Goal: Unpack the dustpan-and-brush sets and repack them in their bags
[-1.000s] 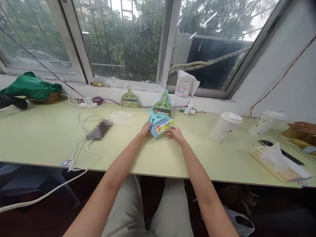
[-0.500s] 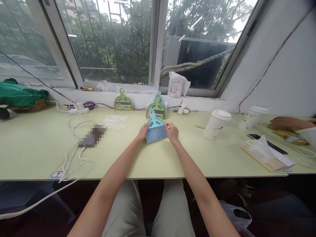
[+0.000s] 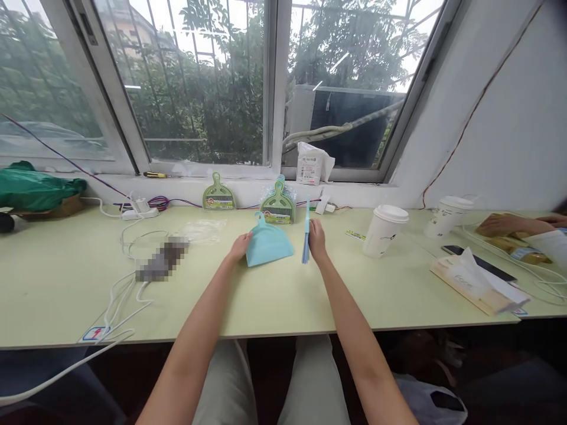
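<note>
My left hand is closed on the left edge of a light-blue dustpan, whose plain inner face is toward me. In my right hand is a small light-blue hand brush, turned edge-on, with its blue bristles pointing down. A gap separates brush and dustpan over the table. Just behind them stand several green dustpan-and-brush sets, some in clear wrap, leaning by the wall. Another green set leans on the wall further left.
On the yellow-green table stand a white paper cup and another cup at the right. A tissue pack and a phone lie near another person's hand. White cables and clear plastic wrap are at left.
The brush has come off the dustpan: my right hand has turned it edge-on, apart from the pan. My left hand has shifted slightly left with the dustpan. The view has tilted up a little.
</note>
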Available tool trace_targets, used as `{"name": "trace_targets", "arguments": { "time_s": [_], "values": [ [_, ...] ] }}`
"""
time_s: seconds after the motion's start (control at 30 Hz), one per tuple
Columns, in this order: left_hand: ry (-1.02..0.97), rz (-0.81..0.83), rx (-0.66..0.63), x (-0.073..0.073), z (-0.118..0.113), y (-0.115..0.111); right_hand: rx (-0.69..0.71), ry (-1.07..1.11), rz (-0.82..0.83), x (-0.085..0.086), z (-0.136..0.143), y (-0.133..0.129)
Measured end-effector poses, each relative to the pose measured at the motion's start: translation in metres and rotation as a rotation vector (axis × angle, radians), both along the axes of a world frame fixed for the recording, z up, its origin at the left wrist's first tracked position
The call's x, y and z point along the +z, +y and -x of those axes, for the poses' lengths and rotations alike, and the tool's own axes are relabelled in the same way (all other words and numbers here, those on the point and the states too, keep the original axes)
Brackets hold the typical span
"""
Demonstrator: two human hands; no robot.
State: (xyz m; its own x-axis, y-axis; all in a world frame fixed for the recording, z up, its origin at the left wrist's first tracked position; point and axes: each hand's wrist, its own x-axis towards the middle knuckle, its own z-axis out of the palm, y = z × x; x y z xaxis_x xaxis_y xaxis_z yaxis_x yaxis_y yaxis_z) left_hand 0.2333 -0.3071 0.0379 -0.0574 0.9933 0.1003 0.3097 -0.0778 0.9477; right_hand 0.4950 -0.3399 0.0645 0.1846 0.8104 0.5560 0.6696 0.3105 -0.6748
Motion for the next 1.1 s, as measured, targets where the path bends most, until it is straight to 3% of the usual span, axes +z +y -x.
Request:
{"name": "trace_targets", "arguments": {
  "time_s": [0.13,0.23,0.3,0.4,0.5,0.8,0.97,1.1],
  "values": [
    [0.302,0.051,0.113,-0.002,0.044,0.008,-0.197,-0.335,0.187,-0.009,-0.028,0.001],
    [0.481,0.062,0.102,-0.001,0.058,0.007,-0.238,-0.52,0.314,-0.022,-0.034,0.003],
    [0.558,-0.005,0.173,0.0,0.06,0.006,-0.269,-0.55,0.32,-0.026,-0.034,0.004],
    [0.615,-0.13,0.3,0.003,0.06,0.004,-0.34,-0.544,0.26,-0.022,-0.032,0.002],
    [0.649,-0.175,0.335,0.007,0.056,0.0,-0.373,-0.552,0.248,-0.014,-0.029,-0.002],
    [0.708,-0.25,0.412,0.017,0.037,-0.011,-0.362,-0.591,0.474,-0.004,-0.023,-0.01],
    [0.795,-0.176,0.339,0.015,0.028,-0.012,-0.336,-0.688,0.548,-0.007,-0.013,-0.009],
    [0.873,-0.167,0.203,0.01,0.023,-0.013,-0.341,-0.714,0.62,-0.009,-0.014,-0.007]
  ]
}}
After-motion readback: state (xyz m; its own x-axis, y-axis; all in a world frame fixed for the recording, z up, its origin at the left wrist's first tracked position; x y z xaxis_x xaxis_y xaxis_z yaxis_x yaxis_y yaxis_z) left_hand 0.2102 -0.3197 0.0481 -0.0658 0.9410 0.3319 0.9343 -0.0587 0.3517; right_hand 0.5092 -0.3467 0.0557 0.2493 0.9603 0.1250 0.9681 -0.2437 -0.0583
